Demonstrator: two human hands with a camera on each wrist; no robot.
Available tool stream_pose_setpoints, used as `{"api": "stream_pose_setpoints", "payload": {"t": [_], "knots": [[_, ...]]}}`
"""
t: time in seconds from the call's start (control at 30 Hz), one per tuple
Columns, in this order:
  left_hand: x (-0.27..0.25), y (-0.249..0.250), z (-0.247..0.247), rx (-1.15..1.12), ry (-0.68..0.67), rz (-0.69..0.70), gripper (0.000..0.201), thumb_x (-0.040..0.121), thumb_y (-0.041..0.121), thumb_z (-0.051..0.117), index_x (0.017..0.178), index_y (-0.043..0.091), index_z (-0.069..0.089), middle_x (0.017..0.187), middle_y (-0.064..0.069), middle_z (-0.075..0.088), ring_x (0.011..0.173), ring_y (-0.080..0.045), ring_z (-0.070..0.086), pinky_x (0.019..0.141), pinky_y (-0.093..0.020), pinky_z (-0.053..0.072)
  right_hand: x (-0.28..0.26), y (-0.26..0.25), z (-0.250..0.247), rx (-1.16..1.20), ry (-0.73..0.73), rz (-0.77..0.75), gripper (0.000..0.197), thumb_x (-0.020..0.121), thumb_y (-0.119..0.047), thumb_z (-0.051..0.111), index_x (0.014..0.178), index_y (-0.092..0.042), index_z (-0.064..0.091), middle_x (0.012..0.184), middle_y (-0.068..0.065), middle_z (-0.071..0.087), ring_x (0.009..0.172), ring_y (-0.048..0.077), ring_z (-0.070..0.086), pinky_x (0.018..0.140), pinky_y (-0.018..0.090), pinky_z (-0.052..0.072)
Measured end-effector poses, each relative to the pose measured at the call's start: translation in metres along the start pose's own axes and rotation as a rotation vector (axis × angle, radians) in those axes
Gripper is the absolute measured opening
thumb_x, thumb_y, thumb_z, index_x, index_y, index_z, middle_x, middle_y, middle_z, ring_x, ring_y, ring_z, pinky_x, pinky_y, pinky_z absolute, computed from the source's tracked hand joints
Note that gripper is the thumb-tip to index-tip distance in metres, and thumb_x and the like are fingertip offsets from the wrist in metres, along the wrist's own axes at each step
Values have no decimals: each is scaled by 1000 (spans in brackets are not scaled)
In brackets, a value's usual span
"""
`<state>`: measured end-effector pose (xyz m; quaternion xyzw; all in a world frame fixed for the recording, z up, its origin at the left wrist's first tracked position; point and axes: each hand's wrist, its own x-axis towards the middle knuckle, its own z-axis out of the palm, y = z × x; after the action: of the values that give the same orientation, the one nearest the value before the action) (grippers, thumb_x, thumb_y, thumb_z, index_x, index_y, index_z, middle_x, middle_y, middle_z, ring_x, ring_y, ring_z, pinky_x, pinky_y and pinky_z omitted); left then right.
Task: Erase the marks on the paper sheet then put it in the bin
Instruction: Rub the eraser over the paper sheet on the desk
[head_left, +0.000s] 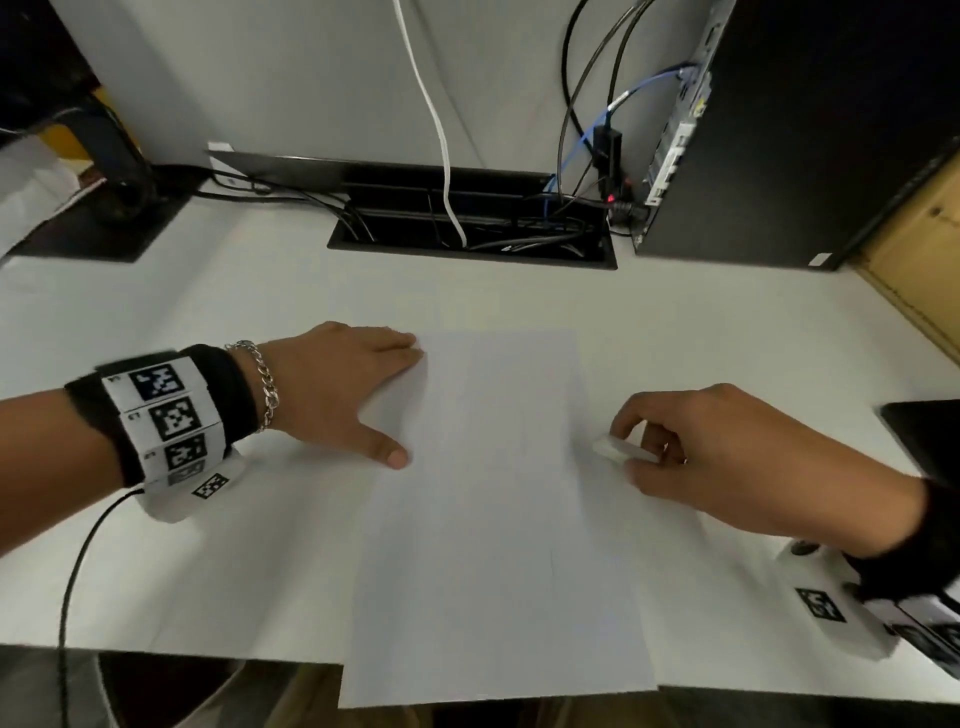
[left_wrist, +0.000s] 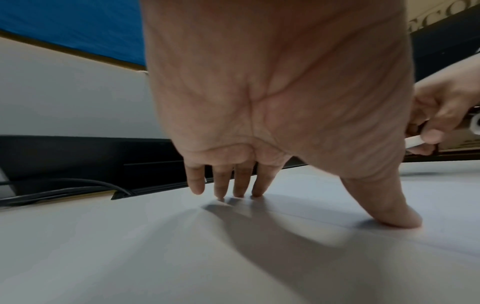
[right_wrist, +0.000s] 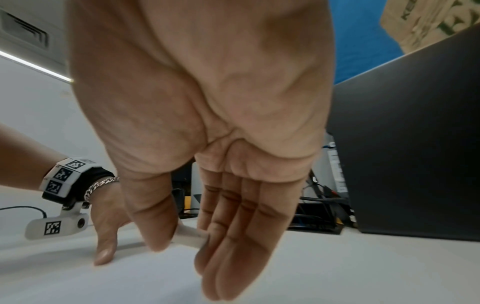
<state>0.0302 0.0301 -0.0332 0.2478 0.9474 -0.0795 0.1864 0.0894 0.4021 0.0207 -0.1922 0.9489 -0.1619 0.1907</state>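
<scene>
The paper sheet (head_left: 498, 519) lies lengthwise on the white desk (head_left: 208, 561), its near end overhanging the front edge. The left hand (head_left: 337, 384) presses flat on the sheet's far left corner — fingers straight, thumb spread. At the sheet's right edge the right hand (head_left: 727, 457) pinches a white eraser (head_left: 621, 449) between thumb and fingers — its tip resting on the paper.

You are erasing at the desk.
Your left hand (head_left: 332, 384) is pressing the paper sheet (head_left: 498, 519); your right hand (head_left: 727, 457) is pinching a white eraser (head_left: 621, 451).
</scene>
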Motion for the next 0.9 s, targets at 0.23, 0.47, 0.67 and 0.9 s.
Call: {"api": "stream_pose_setpoints", "payload": {"t": [0.23, 0.47, 0.67, 0.9], "knots": [[-52, 46, 16, 48, 19, -59, 112, 74, 101, 35, 155, 25, 34, 129, 5, 44, 105, -20, 53, 99, -38, 46, -1, -62, 32, -66, -22, -198, 15, 92, -40, 64, 106, -36, 60, 96, -16, 63, 88, 6, 62, 75, 30, 54], [-99, 81, 32, -70, 37, -76, 91, 79, 93, 46, 140, 26, 49, 118, 7, 46, 103, -18, 53, 95, -37, 46, 3, -87, 76, -214, -79, -262, 14, 97, -27, 54, 110, -28, 50, 103, -9, 55, 92, 16, 52, 75, 31, 45], [-92, 58, 34, -136, -51, -104, 100, 82, 90, 50, 162, 54, 2, 172, -1, 7, 152, -31, 26, 123, -48, 26, 3, -89, 71, -244, -96, -276, 13, 94, -23, 55, 104, -30, 54, 99, -11, 56, 90, 14, 54, 76, 31, 48], [-75, 39, 30, -194, -149, -94, 101, 73, 98, 49, 147, 74, -16, 172, 3, -27, 161, -30, -12, 126, -63, 2, 22, -96, 53, -320, -192, -308, 17, 90, -23, 60, 92, -37, 50, 90, -13, 57, 81, 12, 55, 71, 32, 50]]}}
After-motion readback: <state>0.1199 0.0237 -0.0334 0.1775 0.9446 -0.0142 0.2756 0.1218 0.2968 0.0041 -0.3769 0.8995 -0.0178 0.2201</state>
